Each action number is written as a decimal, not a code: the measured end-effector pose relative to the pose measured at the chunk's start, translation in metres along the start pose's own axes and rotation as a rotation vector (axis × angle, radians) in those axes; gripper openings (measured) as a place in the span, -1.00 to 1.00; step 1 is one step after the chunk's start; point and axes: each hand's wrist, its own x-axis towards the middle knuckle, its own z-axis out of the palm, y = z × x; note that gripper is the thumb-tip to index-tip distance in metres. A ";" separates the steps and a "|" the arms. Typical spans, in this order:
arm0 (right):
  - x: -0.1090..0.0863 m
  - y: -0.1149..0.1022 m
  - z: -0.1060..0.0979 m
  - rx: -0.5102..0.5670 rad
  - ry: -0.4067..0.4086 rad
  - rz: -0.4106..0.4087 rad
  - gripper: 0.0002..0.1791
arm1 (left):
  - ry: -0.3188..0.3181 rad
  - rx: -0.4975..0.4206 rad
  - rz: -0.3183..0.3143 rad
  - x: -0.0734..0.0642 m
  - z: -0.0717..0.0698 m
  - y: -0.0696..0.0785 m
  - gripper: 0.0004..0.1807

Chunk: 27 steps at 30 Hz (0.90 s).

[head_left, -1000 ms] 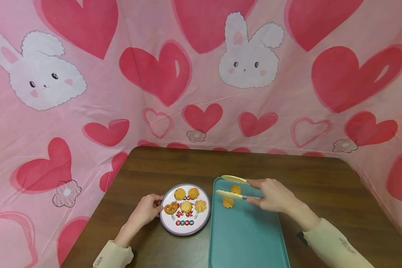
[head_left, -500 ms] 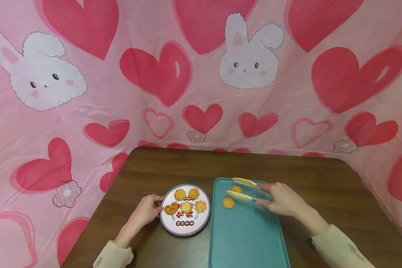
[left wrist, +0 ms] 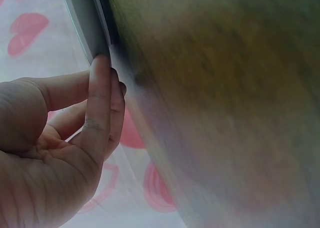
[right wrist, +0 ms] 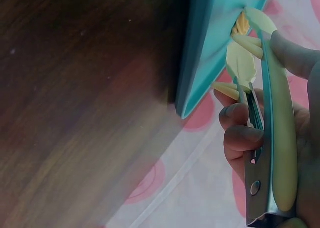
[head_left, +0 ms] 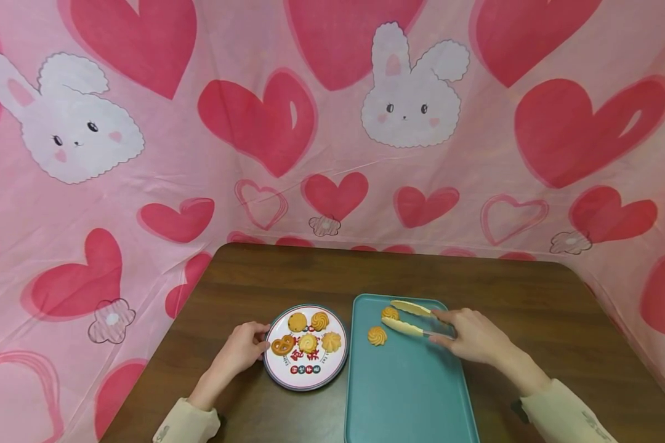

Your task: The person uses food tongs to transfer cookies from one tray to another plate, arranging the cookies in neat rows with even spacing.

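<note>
My left hand pinches the left rim of a round white plate between thumb and fingers. On that plate lie several cookies and a pretzel. In my right hand is a pair of tongs with pale yellow tips, gripped along its arms. The parted tips stand on either side of a swirled cookie at the back of the teal tray; whether they touch it I cannot tell. A second swirled cookie lies just nearer and to the left. The right wrist view shows the tongs' handle against my palm.
The plate stands close beside the tray's raised left edge. Both are on a dark wooden table. A pink cloth with hearts and rabbits hangs behind and at the sides.
My right hand has moved the tongs to the right and slightly nearer, bringing the tips around the back cookie. My left hand and the plate have stayed in place.
</note>
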 end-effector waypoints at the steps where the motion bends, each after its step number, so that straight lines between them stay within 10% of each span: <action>1: 0.000 0.000 0.000 0.004 -0.002 0.000 -0.34 | 0.000 -0.001 0.000 0.000 0.000 0.000 -0.64; 27: -0.001 -0.002 0.002 0.033 -0.045 0.016 -0.36 | 0.002 0.006 -0.001 0.000 0.000 0.001 -0.65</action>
